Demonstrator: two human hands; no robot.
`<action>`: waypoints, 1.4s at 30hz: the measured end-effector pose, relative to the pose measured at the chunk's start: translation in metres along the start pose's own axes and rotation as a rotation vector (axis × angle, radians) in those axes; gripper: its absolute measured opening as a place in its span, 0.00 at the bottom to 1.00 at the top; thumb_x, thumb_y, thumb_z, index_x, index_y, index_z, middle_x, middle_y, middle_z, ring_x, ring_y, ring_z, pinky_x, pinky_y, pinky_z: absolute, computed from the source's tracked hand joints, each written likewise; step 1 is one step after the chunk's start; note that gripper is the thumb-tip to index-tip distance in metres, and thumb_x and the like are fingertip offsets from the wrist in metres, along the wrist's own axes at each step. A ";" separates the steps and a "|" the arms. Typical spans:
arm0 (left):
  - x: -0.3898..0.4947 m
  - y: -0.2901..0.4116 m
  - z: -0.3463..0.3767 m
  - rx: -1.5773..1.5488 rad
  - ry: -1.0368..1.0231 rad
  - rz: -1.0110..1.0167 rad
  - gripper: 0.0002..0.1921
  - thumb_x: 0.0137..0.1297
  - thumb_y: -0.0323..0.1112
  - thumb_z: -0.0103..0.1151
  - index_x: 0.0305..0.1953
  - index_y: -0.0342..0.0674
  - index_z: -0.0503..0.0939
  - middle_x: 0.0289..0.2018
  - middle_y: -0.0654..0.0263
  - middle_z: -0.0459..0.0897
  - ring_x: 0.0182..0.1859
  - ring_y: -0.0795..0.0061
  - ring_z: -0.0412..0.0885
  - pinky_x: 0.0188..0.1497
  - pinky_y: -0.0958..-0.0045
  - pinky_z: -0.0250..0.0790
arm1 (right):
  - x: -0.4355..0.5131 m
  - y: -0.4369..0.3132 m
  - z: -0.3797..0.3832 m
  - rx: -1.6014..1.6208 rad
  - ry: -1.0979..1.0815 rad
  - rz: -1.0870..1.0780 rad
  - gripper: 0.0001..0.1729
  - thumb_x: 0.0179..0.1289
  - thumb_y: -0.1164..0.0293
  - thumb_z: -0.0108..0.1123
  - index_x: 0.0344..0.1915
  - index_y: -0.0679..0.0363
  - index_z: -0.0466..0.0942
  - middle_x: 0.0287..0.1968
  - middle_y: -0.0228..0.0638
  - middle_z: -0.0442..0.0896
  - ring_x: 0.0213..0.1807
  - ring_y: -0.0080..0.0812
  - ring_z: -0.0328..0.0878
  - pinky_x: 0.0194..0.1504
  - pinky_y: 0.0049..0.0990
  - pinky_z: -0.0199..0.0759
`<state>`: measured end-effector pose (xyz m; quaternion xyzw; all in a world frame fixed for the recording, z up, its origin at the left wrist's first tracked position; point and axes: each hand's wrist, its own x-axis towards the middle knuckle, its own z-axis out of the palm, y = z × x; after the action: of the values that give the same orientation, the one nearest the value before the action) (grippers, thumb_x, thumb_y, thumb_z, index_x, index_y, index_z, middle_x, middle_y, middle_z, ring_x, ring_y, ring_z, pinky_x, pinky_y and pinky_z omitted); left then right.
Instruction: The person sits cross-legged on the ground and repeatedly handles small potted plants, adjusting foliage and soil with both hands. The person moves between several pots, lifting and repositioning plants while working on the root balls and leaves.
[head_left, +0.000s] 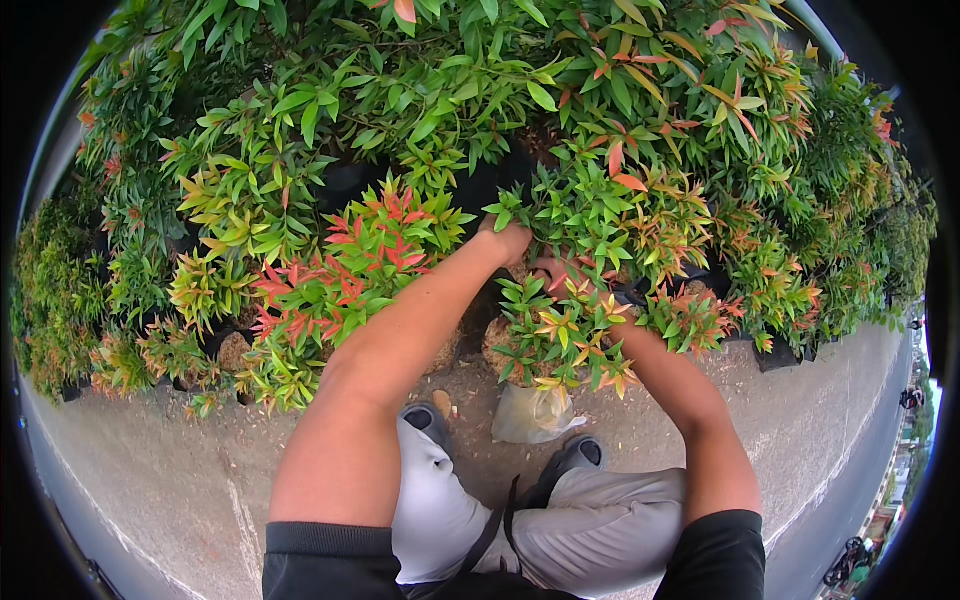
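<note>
My left hand (511, 241) reaches into the row of leafy shrubs, at the base of a green-leaved shrub (592, 206). Leaves cover its fingers. Close beside it, lower and to the right, is my right hand (561, 274), partly behind leaves. Brown soil (517, 271) shows between the two hands. Whether either hand grips anything is hidden. Below them a small potted shrub (559, 326) with yellow-orange tips leans over its round soil top (501, 349). Left of my left forearm grows a shrub with bright red young leaves (337, 277).
A crumpled translucent plastic bag (531, 414) lies on the pavement (315, 480) before my dark clogs (581, 454). Black planting bags (776, 352) hold shrubs along the row's edge. A road (844, 457) curves past at right, with a motorcycle (847, 562) near the rim.
</note>
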<state>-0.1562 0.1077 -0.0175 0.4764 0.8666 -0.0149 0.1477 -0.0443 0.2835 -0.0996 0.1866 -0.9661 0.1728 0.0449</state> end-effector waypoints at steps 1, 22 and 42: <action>-0.002 -0.003 0.001 0.019 -0.008 -0.003 0.19 0.57 0.32 0.62 0.50 0.35 0.83 0.51 0.51 0.85 0.57 0.54 0.82 0.63 0.58 0.71 | 0.002 -0.005 0.001 0.007 0.023 -0.032 0.07 0.66 0.71 0.56 0.40 0.59 0.80 0.40 0.41 0.82 0.43 0.45 0.79 0.46 0.42 0.73; -0.012 -0.006 -0.007 0.059 -0.233 -0.099 0.29 0.61 0.39 0.63 0.64 0.40 0.75 0.68 0.55 0.72 0.71 0.57 0.69 0.71 0.57 0.62 | 0.003 -0.001 0.009 -0.035 -0.018 -0.185 0.19 0.64 0.69 0.57 0.54 0.60 0.70 0.34 0.39 0.73 0.36 0.35 0.74 0.44 0.32 0.69; 0.004 0.004 -0.010 0.092 -0.027 -0.019 0.26 0.56 0.36 0.64 0.57 0.36 0.80 0.64 0.52 0.76 0.66 0.53 0.73 0.69 0.58 0.66 | -0.025 0.023 0.008 -0.416 0.212 -0.283 0.13 0.64 0.68 0.54 0.46 0.58 0.78 0.38 0.36 0.82 0.37 0.34 0.79 0.46 0.34 0.72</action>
<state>-0.1574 0.1148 -0.0084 0.4742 0.8674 -0.0626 0.1374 -0.0298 0.3092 -0.1176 0.2873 -0.9350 -0.0189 0.2070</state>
